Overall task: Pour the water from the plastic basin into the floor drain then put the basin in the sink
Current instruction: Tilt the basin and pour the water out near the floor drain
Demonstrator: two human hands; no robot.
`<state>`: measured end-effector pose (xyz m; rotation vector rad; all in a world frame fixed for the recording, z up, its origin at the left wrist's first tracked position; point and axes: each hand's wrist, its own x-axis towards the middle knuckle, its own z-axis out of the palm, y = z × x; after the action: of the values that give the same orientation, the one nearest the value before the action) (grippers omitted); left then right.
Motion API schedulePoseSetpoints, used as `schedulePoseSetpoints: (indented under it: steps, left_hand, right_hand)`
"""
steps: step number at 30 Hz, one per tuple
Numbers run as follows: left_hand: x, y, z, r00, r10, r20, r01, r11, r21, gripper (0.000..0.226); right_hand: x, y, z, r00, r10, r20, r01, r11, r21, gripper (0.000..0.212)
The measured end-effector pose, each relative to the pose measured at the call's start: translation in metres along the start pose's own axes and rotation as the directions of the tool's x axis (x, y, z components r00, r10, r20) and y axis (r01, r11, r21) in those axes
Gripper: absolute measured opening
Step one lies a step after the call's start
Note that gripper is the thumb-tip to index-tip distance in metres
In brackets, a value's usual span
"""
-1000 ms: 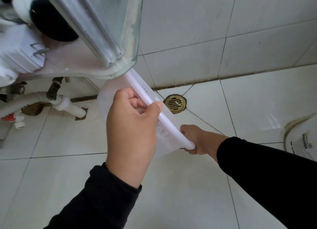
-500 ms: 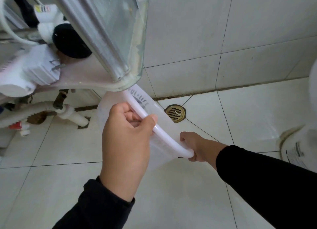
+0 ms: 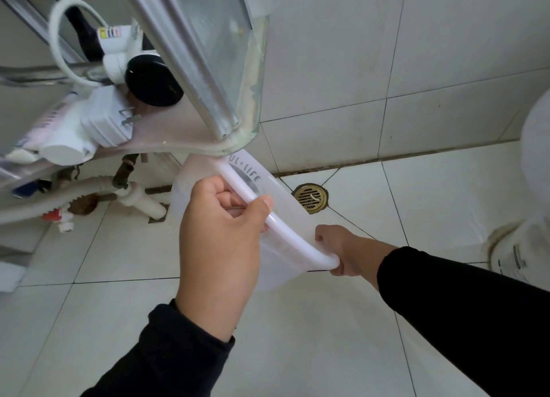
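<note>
Plastic basin [image 3: 276, 206] at frame centre, tipped on edge above the floor tiles, rim clenched by left hand [image 3: 220, 242] and right hand [image 3: 342, 248]. Floor drain [image 3: 310, 197] just right of it. Best kept low, lip aimed at the grate, tilted slowly to avoid splashing.

Soft, even daylight, fairly bright, no hard shadows. Mild sheen on floor tiles [image 3: 446, 206] and glass shelf edge [image 3: 253, 69]. Wide-angle bend at edges; tile lines curve. Slight motion blur top left, centre sharp.
</note>
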<state>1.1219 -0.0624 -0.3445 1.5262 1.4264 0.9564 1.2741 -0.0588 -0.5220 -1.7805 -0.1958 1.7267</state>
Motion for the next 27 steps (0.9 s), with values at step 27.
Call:
schedulePoseSetpoints:
  steps: [27]
  left_hand:
    - [0.005,-0.021,-0.035,0.957,-0.291,-0.004,0.284,0.938,-0.201,0.006]
  right_hand:
    - [0.002,-0.003,0.005,0.983,0.064,-0.173,-0.086,0.989,-0.120,0.010]
